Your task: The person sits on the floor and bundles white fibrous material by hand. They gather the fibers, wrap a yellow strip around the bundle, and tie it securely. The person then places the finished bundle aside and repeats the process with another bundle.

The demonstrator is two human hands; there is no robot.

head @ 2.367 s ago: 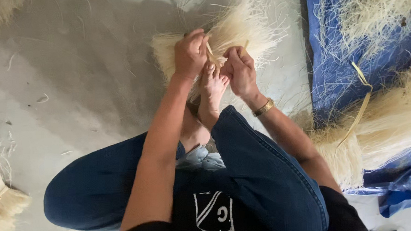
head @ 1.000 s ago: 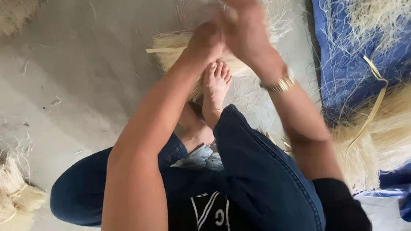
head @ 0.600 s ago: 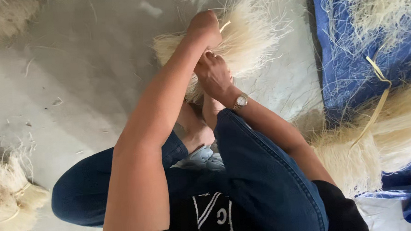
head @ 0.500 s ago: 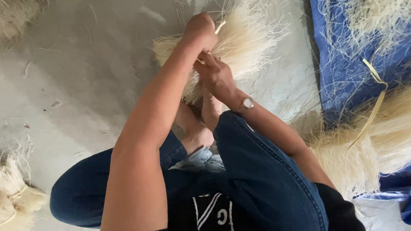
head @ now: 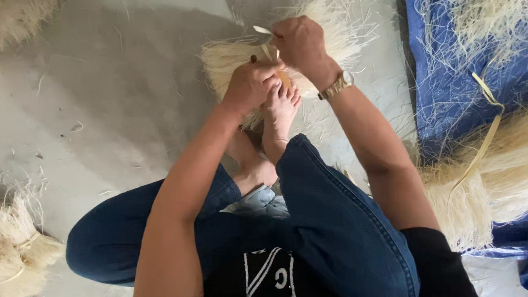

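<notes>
Person seated on a grey concrete floor (head: 114, 113), legs in blue jeans (head: 338, 222), one bare foot (head: 280, 109) stretched forward. Both hands work just above the toes. Left hand (head: 250, 85) curled into a loose fist, fingers closed around a thin pale strip (head: 270, 52), seemingly pressing it against the fibre bundle (head: 230, 58) that lies on the floor directly beyond the foot. Right hand (head: 300, 43) sits slightly further out, fingers pinched tight on the upper end of the same strip, whose tip pokes out to the left of the knuckles. A metal wristwatch (head: 336, 86) on the right wrist. The bundle is cream-coloured, straw-like, fanned out under and past both hands; the toes touch or nearly touch its near edge, exact contact not clear. To the right, a blue tarp (head: 450, 69) carries loose scattered fibres, and a larger heap of the same pale fibre (head: 502, 174) lies over its lower part, with a flat yellowish strip (head: 487, 127) draped across it. At the lower left edge of the view, a tied fibre bunch (head: 13, 254) rests on the floor, well apart from the hands. More fibre shows at the upper left corner (head: 9, 20). Dark top with a white emblem at the bottom of the view.
</notes>
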